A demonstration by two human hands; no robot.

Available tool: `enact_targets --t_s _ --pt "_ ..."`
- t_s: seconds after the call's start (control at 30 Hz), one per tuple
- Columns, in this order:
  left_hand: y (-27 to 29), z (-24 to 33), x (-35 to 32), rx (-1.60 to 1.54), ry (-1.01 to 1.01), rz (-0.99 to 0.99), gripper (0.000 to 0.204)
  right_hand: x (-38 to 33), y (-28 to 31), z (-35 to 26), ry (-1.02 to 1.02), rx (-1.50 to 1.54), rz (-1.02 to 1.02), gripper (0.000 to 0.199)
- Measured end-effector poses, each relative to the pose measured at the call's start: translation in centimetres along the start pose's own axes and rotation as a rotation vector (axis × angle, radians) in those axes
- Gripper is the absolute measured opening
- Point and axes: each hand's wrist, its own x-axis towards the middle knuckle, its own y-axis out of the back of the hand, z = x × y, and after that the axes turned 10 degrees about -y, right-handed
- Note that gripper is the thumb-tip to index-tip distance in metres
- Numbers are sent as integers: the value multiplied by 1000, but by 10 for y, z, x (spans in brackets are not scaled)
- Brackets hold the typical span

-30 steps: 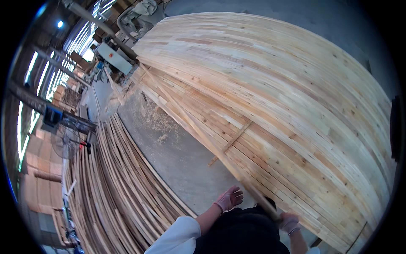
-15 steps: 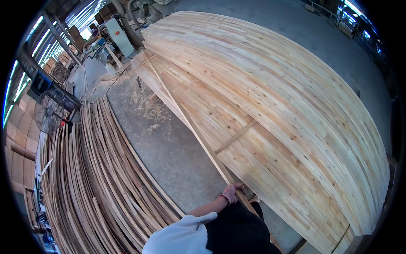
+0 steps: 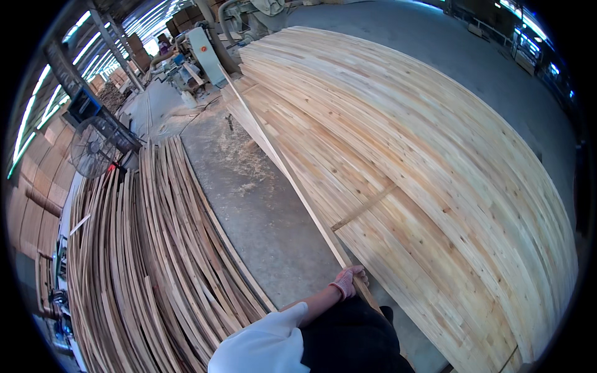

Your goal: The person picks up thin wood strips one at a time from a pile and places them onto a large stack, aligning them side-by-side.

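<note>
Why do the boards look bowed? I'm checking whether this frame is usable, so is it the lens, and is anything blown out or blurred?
Head view: fisheye distortion bends the wide stack of pale planks and the loose strips toward the rim; black corners frame it. The skylights at upper left glare white. The left hand on the long strip looks reasonably sharp; shadows are soft.

Free room: bare concrete floor (image 3: 249, 205) strip between the stacks.
Left obstacle: pile of thin strips (image 3: 143, 261).
Right obstacle: stack of boards (image 3: 423, 168).
</note>
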Motion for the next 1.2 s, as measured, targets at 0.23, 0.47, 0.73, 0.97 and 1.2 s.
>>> enact_targets --t_s 0.23,0.47,0.73,0.97,1.2 --pt "-6 -28 -18 41 -126 74 16 27 -1 23 67 -17 -1 47" --pt "-7 -67 -41 50 -164 173 17 61 -15 72 70 -64 -45 46" --pt "30 -81 -21 156 -202 275 19 106 -18 84 167 -159 -93 45" --pt "53 -132 -42 168 9 -8 17 171 -27 -12 521 -273 -135 44" --pt "60 -195 -52 205 419 -270 37 155 30 -140 666 214 -356 66"
